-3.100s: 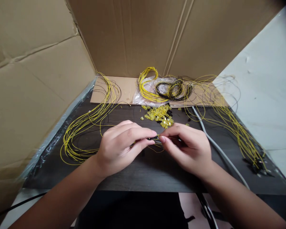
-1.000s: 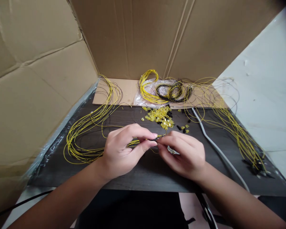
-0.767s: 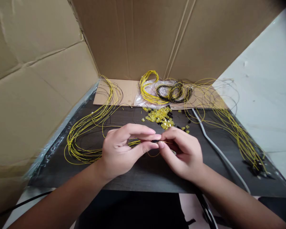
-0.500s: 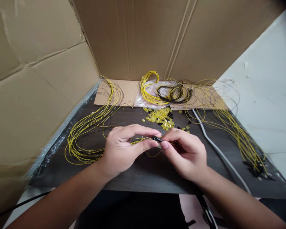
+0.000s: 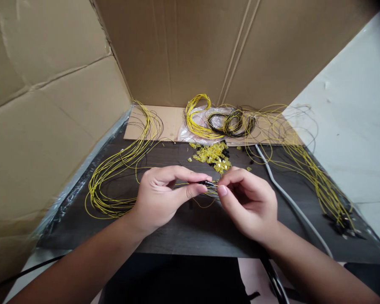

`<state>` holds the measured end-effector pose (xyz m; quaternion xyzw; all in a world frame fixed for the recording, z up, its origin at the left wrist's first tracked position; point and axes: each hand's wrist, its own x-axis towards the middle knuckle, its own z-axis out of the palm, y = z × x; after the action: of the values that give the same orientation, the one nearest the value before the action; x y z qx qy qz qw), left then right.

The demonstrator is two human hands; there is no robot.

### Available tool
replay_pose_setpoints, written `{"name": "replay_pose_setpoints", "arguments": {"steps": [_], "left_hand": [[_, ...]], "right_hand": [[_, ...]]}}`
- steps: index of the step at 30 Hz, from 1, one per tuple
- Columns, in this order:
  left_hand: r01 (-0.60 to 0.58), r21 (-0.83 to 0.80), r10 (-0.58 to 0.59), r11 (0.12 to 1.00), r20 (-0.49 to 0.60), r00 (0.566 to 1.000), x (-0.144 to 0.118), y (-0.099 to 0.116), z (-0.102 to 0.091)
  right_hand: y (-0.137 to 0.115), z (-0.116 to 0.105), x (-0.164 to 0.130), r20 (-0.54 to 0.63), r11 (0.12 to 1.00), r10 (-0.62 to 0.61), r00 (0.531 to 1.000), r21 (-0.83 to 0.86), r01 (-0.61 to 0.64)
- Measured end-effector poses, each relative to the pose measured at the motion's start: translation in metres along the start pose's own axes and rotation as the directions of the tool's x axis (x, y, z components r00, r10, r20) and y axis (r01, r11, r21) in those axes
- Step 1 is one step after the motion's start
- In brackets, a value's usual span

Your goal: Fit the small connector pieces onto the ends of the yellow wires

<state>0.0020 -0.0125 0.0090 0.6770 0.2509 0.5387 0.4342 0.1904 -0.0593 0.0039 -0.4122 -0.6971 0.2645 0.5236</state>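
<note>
Pinching black connector (image 5: 206, 183): left hand (image 5: 160, 198), right hand (image 5: 248, 202) | yellow clips (image 5: 213, 154) behind | grey cable (image 5: 285, 194) right

Two bare forearms enter from the bottom edge, with no sleeves, watch, rings or gloves in sight. The left hand (image 5: 160, 200) and right hand (image 5: 250, 202) are uncovered, with short, neatly trimmed fingernails that have a glossy, pale pink look at the fingertips.

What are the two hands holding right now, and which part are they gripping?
The left hand pinches a small black connector at its tip; the right hand pinches the thin yellow wire right beside it.
</note>
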Motion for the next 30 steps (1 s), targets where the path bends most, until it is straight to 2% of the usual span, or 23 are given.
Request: {"name": "replay_pose_setpoints", "arguments": {"steps": [4, 13, 19, 24, 30], "left_hand": [[0.102, -0.050, -0.103, 0.994, -0.013, 0.995, -0.001, 0.000, 0.002], [0.173, -0.088, -0.176, 0.981, -0.021, 0.984, -0.001, -0.004, 0.004], [0.260, -0.180, -0.264, 0.949, 0.000, 0.964, -0.001, -0.011, 0.005], [0.261, -0.219, -0.260, 0.940, 0.030, 0.965, -0.002, -0.012, 0.003], [0.221, -0.147, -0.224, 0.964, -0.006, 0.975, -0.003, -0.010, 0.001]], "right_hand": [[-0.001, -0.002, 0.000, -0.022, 0.997, -0.045, 0.999, -0.056, 0.044], [-0.004, -0.003, 0.006, -0.025, 0.964, -0.172, 0.985, -0.210, 0.163], [0.006, -0.005, 0.007, -0.038, 0.970, -0.179, 0.983, -0.171, 0.170], [0.008, -0.004, 0.007, -0.038, 0.966, -0.210, 0.977, -0.159, 0.202], [0.005, -0.003, 0.007, -0.035, 0.950, -0.233, 0.972, -0.221, 0.220]]}}
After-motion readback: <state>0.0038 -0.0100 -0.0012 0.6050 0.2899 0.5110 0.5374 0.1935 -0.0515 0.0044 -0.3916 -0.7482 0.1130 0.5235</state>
